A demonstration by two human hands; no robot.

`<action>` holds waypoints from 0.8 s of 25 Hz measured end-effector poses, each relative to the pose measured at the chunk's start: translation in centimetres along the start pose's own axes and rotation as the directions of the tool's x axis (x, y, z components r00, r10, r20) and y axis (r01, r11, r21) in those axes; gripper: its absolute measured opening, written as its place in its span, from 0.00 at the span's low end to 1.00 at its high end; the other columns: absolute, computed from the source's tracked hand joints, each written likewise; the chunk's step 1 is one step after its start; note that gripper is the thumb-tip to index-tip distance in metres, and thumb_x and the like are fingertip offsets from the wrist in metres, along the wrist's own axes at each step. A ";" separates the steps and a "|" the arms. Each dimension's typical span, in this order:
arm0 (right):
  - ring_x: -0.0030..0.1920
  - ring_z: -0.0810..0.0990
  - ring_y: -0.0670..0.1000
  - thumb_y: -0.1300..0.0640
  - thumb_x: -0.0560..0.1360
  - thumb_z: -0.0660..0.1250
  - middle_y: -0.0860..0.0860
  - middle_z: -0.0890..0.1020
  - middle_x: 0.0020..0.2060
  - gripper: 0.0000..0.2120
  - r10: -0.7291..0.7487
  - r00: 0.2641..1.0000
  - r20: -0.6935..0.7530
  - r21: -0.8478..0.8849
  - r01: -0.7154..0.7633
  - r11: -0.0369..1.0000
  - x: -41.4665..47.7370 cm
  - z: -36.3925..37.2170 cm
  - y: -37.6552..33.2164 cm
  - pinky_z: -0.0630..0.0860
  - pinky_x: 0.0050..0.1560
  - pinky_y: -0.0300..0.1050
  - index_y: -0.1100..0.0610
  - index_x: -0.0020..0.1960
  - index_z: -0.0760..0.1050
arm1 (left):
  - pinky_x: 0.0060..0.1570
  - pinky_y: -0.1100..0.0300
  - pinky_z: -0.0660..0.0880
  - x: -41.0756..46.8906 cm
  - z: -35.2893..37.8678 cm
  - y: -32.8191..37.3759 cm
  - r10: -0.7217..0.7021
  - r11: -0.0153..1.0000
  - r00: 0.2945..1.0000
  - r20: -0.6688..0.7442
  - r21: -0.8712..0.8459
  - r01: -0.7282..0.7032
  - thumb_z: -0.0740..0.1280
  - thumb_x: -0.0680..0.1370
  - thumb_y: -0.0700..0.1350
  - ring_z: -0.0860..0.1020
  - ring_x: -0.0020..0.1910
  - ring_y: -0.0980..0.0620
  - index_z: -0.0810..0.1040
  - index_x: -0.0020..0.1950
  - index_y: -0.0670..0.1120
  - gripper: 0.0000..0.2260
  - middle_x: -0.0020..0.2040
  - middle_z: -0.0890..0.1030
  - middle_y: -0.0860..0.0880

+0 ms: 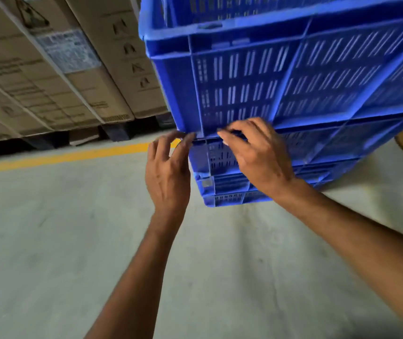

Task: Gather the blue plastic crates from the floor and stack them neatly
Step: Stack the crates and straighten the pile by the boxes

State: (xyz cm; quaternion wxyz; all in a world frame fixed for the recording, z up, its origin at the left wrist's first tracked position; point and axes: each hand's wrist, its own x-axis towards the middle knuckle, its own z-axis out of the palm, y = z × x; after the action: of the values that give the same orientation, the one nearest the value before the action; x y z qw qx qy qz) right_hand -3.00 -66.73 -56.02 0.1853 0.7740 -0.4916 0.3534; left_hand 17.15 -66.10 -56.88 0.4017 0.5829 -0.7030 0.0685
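Indoors, concrete floor (48,228), yellow line (73,156), cardboard boxes (61,69); both hands (168,172) (256,155) touch the blue crates (256,89), fingers loose

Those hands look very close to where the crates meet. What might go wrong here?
Pinching: the left hand and right hand have fingers at the seam where the tall slotted blue plastic crate sits on the lower blue plastic crates; if it settles, they may get caught. Tipping: the stack looks tall on the grey concrete floor, so a push at this corner might knock it out of line.
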 end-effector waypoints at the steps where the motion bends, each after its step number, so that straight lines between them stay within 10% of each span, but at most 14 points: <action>1: 0.46 0.78 0.57 0.64 0.81 0.68 0.52 0.84 0.50 0.10 -0.011 0.995 -0.100 -0.017 0.009 1.000 -0.2 1.0 0.1 0.77 0.47 0.52 0.56 0.59 0.84 | 0.40 0.56 0.74 -0.3 0.8 -0.7 0.024 0.999 0.998 -0.056 -0.032 -0.026 0.71 0.79 0.37 0.79 0.53 0.47 0.85 0.61 0.52 0.14 0.58 0.82 0.51; 11: 0.39 0.77 0.56 0.60 0.80 0.71 0.51 0.84 0.39 0.06 -0.088 0.865 -0.495 -0.032 0.083 0.996 -1.2 5.5 1.1 0.76 0.38 0.50 0.57 0.49 0.87 | 0.35 0.51 0.79 -0.5 5.3 -2.4 0.061 0.954 0.902 -0.427 -0.241 -0.178 0.73 0.79 0.42 0.83 0.41 0.52 0.87 0.50 0.46 0.04 0.49 0.84 0.50; 20: 0.44 0.77 0.54 0.62 0.78 0.70 0.51 0.82 0.45 0.08 -0.166 0.949 -0.269 -0.123 0.138 0.983 -1.2 3.1 1.6 0.80 0.39 0.49 0.57 0.56 0.84 | 0.38 0.58 0.73 -0.6 2.3 -1.1 0.177 0.984 0.955 -0.236 0.024 -0.177 0.73 0.78 0.45 0.80 0.48 0.49 0.86 0.55 0.49 0.07 0.53 0.83 0.50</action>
State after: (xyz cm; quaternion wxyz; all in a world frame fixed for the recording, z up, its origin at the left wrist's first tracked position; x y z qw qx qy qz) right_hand -3.62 -68.64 -59.13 0.3188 0.7417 -0.4171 0.4174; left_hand 17.04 -67.31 -59.19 0.4743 0.5059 -0.6991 0.1745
